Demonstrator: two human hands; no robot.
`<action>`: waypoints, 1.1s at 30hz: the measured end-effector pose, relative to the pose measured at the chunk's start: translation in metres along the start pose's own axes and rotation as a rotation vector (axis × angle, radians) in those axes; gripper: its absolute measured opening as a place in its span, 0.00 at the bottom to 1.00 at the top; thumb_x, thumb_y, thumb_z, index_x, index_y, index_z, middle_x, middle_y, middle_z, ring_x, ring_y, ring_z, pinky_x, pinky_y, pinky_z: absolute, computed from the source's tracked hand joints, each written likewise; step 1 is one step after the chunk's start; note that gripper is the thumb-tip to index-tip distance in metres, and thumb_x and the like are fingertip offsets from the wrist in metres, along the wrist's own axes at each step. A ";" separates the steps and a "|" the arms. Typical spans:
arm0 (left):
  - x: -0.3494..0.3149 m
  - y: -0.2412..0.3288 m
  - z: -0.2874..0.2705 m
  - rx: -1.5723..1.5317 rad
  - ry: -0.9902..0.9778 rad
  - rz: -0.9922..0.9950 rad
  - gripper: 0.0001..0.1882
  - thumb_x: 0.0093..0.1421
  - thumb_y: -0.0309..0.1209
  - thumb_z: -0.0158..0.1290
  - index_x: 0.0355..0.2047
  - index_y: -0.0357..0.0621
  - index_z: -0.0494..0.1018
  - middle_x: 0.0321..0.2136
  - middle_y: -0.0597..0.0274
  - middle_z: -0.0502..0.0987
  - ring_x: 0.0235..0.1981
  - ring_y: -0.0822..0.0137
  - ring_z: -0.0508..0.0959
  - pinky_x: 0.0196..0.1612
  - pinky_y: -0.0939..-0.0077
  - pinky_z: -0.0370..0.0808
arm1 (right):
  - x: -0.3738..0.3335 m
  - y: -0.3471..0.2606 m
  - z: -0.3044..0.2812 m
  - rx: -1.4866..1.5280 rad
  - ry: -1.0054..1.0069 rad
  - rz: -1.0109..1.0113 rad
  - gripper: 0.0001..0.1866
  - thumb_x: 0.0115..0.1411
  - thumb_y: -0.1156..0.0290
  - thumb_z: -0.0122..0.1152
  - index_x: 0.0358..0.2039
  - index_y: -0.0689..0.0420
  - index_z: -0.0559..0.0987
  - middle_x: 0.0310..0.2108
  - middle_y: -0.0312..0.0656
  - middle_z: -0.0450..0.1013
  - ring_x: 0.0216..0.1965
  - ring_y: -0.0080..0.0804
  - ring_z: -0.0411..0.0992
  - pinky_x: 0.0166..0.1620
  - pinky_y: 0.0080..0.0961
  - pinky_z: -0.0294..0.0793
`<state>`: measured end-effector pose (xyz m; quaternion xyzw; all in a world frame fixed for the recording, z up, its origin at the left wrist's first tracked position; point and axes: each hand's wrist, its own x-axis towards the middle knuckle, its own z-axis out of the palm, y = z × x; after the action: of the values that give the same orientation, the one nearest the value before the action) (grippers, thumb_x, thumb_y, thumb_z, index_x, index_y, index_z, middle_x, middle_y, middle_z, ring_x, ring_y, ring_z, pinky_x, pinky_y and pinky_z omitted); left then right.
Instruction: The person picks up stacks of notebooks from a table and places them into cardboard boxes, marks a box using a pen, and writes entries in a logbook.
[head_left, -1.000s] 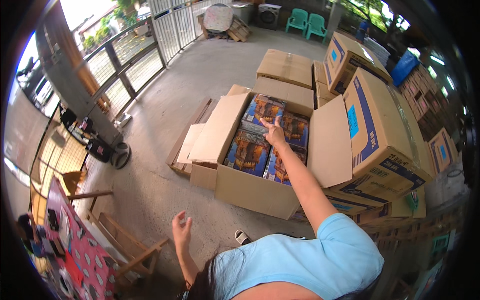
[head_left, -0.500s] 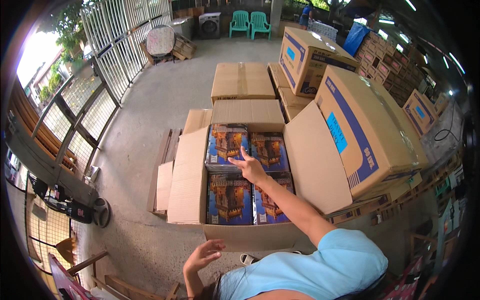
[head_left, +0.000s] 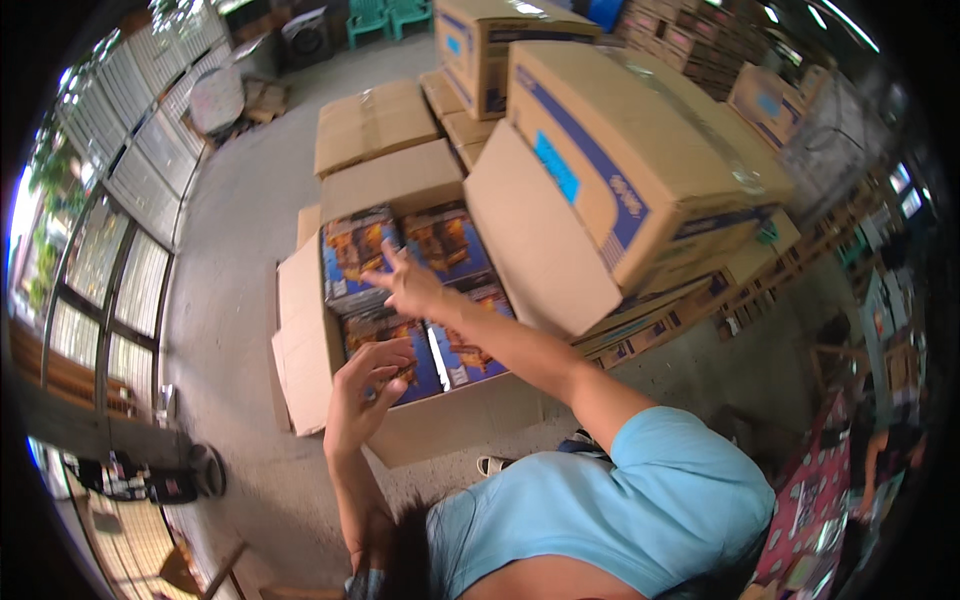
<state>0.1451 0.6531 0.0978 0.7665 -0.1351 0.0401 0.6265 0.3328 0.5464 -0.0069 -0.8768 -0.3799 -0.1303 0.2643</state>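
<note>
An opened cardboard box (head_left: 400, 435) stands in front of me with its flaps spread. Several side-by-side stacks of notebooks fill it, their covers blue with an orange lit building. My right hand (head_left: 412, 288) is over the far-left notebook stack (head_left: 352, 245), fingers spread, index finger pointing at the cover; I cannot tell whether it touches. My left hand (head_left: 362, 392) is raised over the near-left notebook stack (head_left: 422, 372), fingers apart and slightly bent, holding nothing. Beyond my right hand lies the far-right notebook stack (head_left: 448, 242); my right forearm partly covers the near-right notebook stack (head_left: 472, 362).
A large sealed carton (head_left: 650, 130) with a blue label stands right of the open box, and another tall carton (head_left: 500, 50) behind it. A flat carton (head_left: 375, 125) lies beyond the box. Metal gates (head_left: 120, 270) line the left side. A wheel (head_left: 207, 470) sits at the lower left.
My left hand has risen from beside my body to over the box's near-left stack. My right hand stays at the far-left stack. The view has turned, shifting the box leftward.
</note>
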 end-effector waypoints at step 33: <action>0.010 0.214 0.437 -1.046 -1.658 1.077 0.30 0.51 0.57 0.52 0.47 0.52 0.63 0.34 0.48 0.77 0.39 0.55 0.75 0.52 0.49 0.51 | -0.586 0.069 -0.303 0.299 -0.157 0.616 0.26 0.48 0.63 0.64 0.49 0.54 0.74 0.27 0.44 0.71 0.31 0.40 0.70 0.34 0.37 0.68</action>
<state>0.0521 0.1884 0.2109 0.0397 -0.8255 -0.2790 0.4890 -0.0220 -0.0131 -0.0332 -0.9093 -0.1315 0.0807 0.3866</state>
